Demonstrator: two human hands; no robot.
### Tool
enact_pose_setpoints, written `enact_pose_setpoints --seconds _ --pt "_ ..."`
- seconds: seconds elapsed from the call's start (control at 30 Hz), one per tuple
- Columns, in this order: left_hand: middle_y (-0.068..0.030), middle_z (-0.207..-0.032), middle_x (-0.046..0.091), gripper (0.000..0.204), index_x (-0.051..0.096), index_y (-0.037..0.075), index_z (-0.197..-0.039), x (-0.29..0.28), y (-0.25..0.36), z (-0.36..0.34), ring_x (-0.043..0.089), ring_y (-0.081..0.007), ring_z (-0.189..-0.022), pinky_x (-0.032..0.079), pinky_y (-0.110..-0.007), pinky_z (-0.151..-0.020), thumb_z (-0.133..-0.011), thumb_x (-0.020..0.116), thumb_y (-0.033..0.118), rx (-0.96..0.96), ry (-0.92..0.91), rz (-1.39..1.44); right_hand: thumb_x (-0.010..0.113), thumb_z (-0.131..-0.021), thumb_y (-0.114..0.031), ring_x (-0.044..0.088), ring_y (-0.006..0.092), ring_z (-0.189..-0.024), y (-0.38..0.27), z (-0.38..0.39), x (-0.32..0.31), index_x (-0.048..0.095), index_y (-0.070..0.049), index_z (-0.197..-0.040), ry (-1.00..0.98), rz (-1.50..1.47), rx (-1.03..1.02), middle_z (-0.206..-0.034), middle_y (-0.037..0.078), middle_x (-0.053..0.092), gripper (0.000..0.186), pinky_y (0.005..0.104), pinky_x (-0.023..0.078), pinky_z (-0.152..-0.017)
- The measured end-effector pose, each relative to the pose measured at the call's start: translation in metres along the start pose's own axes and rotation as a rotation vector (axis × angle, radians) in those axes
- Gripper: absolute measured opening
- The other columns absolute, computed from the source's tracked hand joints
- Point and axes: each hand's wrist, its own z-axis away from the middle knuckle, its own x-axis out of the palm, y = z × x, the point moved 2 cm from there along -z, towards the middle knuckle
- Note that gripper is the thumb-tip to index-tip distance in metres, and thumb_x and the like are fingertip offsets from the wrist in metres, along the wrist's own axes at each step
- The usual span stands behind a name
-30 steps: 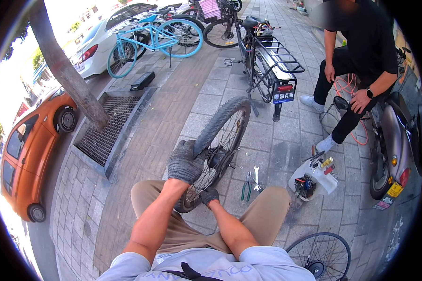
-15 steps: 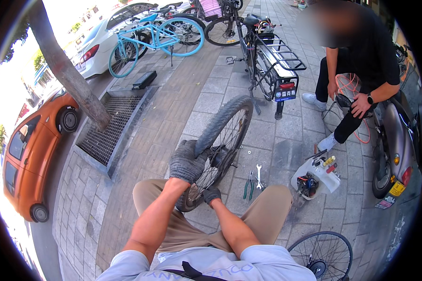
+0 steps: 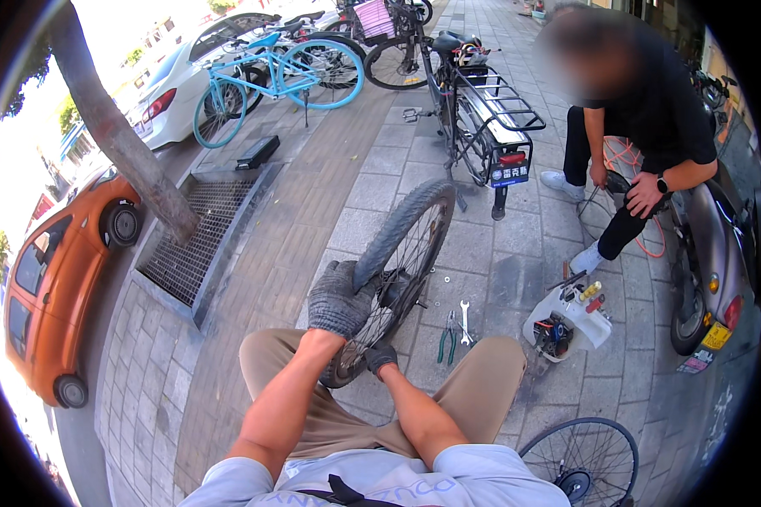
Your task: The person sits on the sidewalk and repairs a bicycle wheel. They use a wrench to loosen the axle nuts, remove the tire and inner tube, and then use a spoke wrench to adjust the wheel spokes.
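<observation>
1. Left of the wheel (image 3: pixel 391 291), the gloved left hand (image 3: pixel 342 300) has its grip curled round the tyre (image 3: pixel 395 230); the fingertips are partly hidden. The paving (image 3: pixel 279 253) farther left offers the widest room.

2. At the tyre's near end, the gloved right hand (image 3: pixel 380 359) touches the wheel low down. Its fingers are out of sight, so I cannot tell how tightly its grip is drawn in.

3. The wheel stands tilted in front of the person, its near end between the knees and its far end slanting up and to the right. It looks fairly heavy around the dark hub, with a stiff rim; the knobbly tyre should resist slipping in gloves.

4. The best hold is probably the tyre, one hand on each side, since the thin spokes (image 3: pixel 410 262) could bend or catch a finger.

5. Just right of it, the pliers (image 3: pixel 451 324) and wrench (image 3: pixel 464 321) lie side by side on the paving, so room is tighter here.

6. Farther out, the parked bike (image 3: pixel 499 110) limits the far side, while the cut-open tub (image 3: pixel 596 321), the second wheel (image 3: pixel 577 485) and a co-worker's shoe (image 3: pixel 588 258) bound the right.
</observation>
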Motion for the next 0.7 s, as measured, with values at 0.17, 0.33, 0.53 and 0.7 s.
enact_pose_setpoints --seconds 0.17,0.33,0.53,0.7 --pt "-0.0225 -0.098 0.067 0.035 0.071 0.004 -0.104 0.006 -0.009 -0.001 0.065 -0.0436 -0.094 0.052 -0.049 -0.083 -0.088 0.074 0.034 0.036 0.029 -0.027 0.065 -0.079 -0.03 0.068 0.0434 -0.098 -0.014 0.008 -0.006 0.075 -0.008 -0.1 -0.043 -0.048 0.086 -0.1 0.024 0.072 0.032 0.048 0.054 -0.086" --pt "-0.0229 -0.097 0.067 0.034 0.071 0.003 -0.103 0.011 -0.01 -0.004 0.064 -0.0439 -0.093 0.051 -0.049 -0.082 -0.089 0.073 0.034 0.078 0.056 -0.026 0.065 -0.078 -0.029 0.069 0.0427 -0.097 -0.017 0.008 -0.01 0.075 -0.007 -0.098 0.009 0.003 0.025 -0.099 0.024 0.072 0.032 0.0478 0.054 -0.084" --pt "-0.023 -0.096 0.067 0.034 0.07 0.003 -0.102 0.006 -0.011 -0.008 0.064 -0.0441 -0.093 0.051 -0.05 -0.082 -0.088 0.073 0.034 0.055 0.03 -0.015 0.065 -0.078 -0.03 0.069 0.0424 -0.096 -0.015 0.007 -0.005 0.076 -0.007 -0.095 0.017 -0.009 0.002 -0.098 0.024 0.071 0.031 0.0473 0.055 -0.083" --pt "-0.0244 -0.099 0.067 0.04 0.07 0.003 -0.104 0.001 -0.001 -0.01 0.065 -0.0438 -0.095 0.051 -0.05 -0.085 -0.086 0.075 0.039 0.0 -0.032 0.0 0.066 -0.078 -0.03 0.07 0.0415 -0.096 -0.004 -0.002 0.003 0.076 -0.007 -0.096 0.04 -0.011 -0.014 -0.098 0.024 0.071 0.031 0.046 0.055 -0.083"
